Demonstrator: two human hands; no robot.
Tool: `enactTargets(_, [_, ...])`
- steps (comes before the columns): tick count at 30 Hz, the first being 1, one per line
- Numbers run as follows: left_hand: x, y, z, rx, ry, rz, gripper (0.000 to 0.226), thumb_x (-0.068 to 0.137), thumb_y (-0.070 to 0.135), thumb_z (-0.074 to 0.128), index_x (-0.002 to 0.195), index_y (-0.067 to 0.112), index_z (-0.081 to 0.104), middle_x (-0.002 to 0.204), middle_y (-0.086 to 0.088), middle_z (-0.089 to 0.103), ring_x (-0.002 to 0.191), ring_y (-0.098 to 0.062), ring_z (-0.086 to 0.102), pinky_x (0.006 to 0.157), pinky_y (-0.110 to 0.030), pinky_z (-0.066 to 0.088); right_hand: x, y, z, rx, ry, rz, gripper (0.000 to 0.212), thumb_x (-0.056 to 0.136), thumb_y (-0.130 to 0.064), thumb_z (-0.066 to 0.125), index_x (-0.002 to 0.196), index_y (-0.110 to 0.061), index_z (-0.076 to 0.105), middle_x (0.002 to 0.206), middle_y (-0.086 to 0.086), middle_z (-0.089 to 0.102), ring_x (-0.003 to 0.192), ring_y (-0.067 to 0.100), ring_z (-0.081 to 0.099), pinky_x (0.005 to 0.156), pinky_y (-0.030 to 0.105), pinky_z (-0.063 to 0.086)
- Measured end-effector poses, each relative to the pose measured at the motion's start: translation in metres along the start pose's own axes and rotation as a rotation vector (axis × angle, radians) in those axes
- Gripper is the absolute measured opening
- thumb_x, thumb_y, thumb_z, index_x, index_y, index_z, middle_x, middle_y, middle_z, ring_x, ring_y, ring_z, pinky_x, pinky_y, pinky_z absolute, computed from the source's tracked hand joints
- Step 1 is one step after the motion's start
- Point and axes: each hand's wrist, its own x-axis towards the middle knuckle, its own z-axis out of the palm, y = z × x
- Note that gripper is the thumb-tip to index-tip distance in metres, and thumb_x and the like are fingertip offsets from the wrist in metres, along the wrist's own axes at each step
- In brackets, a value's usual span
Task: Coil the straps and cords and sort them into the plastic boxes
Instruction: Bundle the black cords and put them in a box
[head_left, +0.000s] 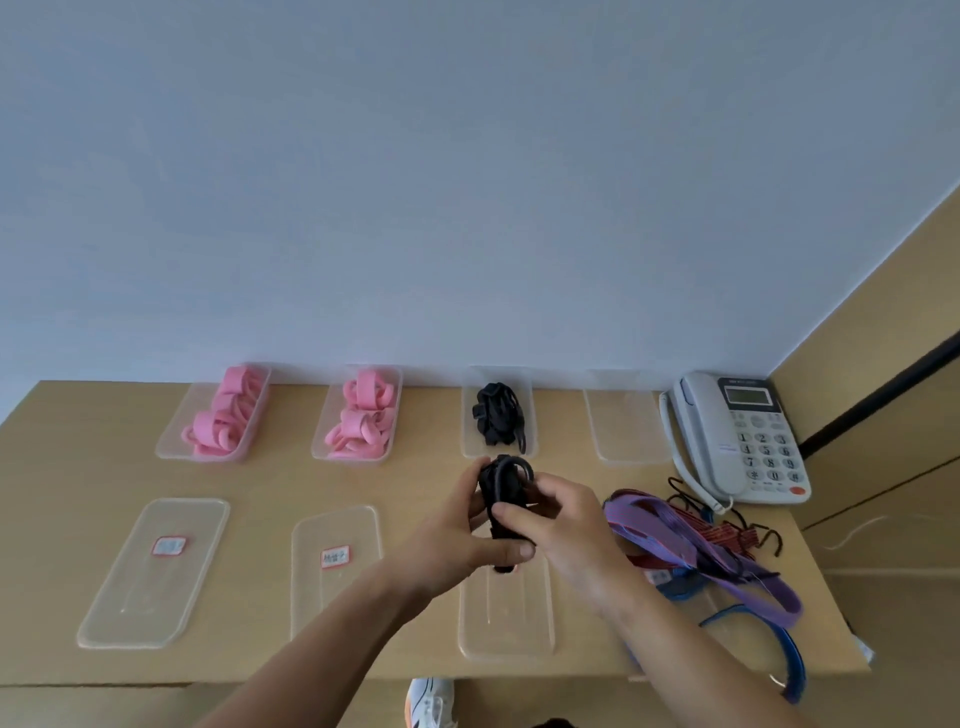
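Desk inventory, seen from above.

1. Black cord (501, 496): a coiled bundle with a hook end curving out at its top, at centre frame, raised above the table (62, 493). Both hands grip it.
2. Left hand (462, 538): fingers curled round the lower part of the bundle, thumb laid across its front.
3. Right hand (563, 522): fingers wrapped round the bundle's right side, thumb pressed on its middle.
4. Back row, along the wall, left to right:
   - first box (171, 447), holding coiled pink straps (228, 415);
   - second box (322, 441), holding more pink coils (363, 415);
   - third box (527, 384), just beyond the hands, holding black cords (496, 415);
   - fourth box (626, 431), clear plastic.
5. Front row, flat on the table:
   - left lid (156, 597), with a red-edged label;
   - middle lid (335, 597), with a similar label;
   - third lid (506, 623), partly under the hands.
6. Loose pile, lower right of frame:
   - purple straps (701, 551);
   - red cords with dark hooks (737, 535);
   - blue strap (784, 654), hanging over the table's edge.
7. Telephone (748, 441): grey desk set, right of the fourth box, near the corner.
8. Shoe (428, 701): white, bottom edge of frame, below the table.
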Motion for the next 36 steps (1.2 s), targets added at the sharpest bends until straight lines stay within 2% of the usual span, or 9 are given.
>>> enactTargets(3, [0.026,-0.002,-0.029,0.059,0.131,-0.126,0.106,0.064,0.033,0.094,0.152,0.037,0.035,0.145,0.014,0.053,0.133,-0.011,0.052,0.103,-0.031,0.049,0.043,-0.005,0.002,-0.191,0.147,-0.004,0.010,0.077,-0.031,0.079,0.082,-0.023,0.073,0.076,-0.006,0.073,0.075,0.011,0.069,0.068,0.027,0.053])
enactTargets(8, [0.082,-0.006,-0.066,0.173,0.455,-0.227,0.046,0.097,0.031,0.070,0.139,0.020,0.056,0.127,0.000,0.065,0.108,-0.021,0.066,0.099,-0.044,0.055,0.126,-0.013,0.017,-0.472,0.157,0.015,0.025,0.076,-0.034,0.082,0.093,-0.022,0.068,0.084,-0.014,0.067,0.078,0.003,0.064,0.064,0.016,0.048])
enactTargets(10, [0.103,-0.009,-0.074,0.183,0.455,-0.277,0.040,0.100,0.030,0.065,0.136,0.016,0.058,0.119,-0.001,0.067,0.104,-0.024,0.067,0.097,-0.045,0.056,0.150,-0.006,0.027,-0.496,0.123,0.088,0.027,0.075,-0.033,0.084,0.092,-0.023,0.065,0.085,-0.015,0.064,0.080,0.004,0.063,0.063,0.014,0.046])
enactTargets(13, [0.124,-0.012,-0.080,0.169,0.445,-0.320,0.031,0.101,0.029,0.063,0.129,0.016,0.062,0.106,-0.003,0.072,0.092,-0.023,0.071,0.087,-0.041,0.060,0.172,0.009,0.033,-0.523,0.145,0.147,0.025,0.073,-0.033,0.085,0.086,-0.023,0.066,0.083,-0.011,0.066,0.085,0.014,0.065,0.074,0.029,0.055])
enactTargets(18, [0.138,-0.023,-0.086,0.188,0.427,-0.330,0.012,0.094,0.016,0.069,0.106,0.015,0.067,0.082,-0.003,0.077,0.067,-0.016,0.073,0.077,-0.039,0.062,0.178,0.024,0.031,-0.950,0.099,-0.032,0.049,0.082,-0.047,0.077,0.117,-0.014,0.068,0.104,0.004,0.066,0.094,0.023,0.061,0.075,0.028,0.045])
enactTargets(26, [0.140,-0.023,-0.095,0.159,0.398,-0.311,0.012,0.088,0.012,0.075,0.096,0.014,0.067,0.076,-0.004,0.076,0.067,-0.022,0.075,0.075,-0.043,0.062,0.175,0.038,0.043,-1.214,0.119,-0.121,0.041,0.090,-0.025,0.073,0.126,-0.009,0.065,0.102,0.007,0.051,0.088,0.023,0.053,0.065,0.033,0.050])
enactTargets(29, [0.140,-0.025,-0.095,0.232,0.402,-0.267,0.024,0.089,0.019,0.078,0.106,0.019,0.062,0.073,0.003,0.074,0.069,-0.013,0.074,0.068,-0.032,0.057,0.174,0.039,0.048,-1.308,0.183,-0.206,0.032,0.085,-0.027,0.076,0.109,-0.006,0.073,0.088,0.008,0.054,0.080,0.026,0.054,0.060,0.036,0.051])
enactTargets(33, [0.141,-0.027,-0.095,0.353,0.398,-0.145,0.052,0.087,0.017,0.081,0.129,0.032,0.054,0.100,0.010,0.065,0.071,0.001,0.070,0.067,-0.018,0.050,0.169,0.041,0.043,-1.294,0.106,-0.246,0.035,0.094,-0.028,0.051,0.110,-0.003,0.070,0.095,0.009,0.054,0.081,0.026,0.052,0.066,0.035,0.051])
enactTargets(36, [0.142,-0.028,-0.095,0.373,0.382,-0.122,0.055,0.086,0.011,0.081,0.135,0.026,0.060,0.099,0.009,0.066,0.071,0.002,0.069,0.065,-0.011,0.049,0.174,0.043,0.040,-1.213,0.071,-0.139,0.017,0.092,-0.017,0.064,0.095,-0.003,0.074,0.092,0.008,0.055,0.078,0.026,0.054,0.063,0.034,0.048])
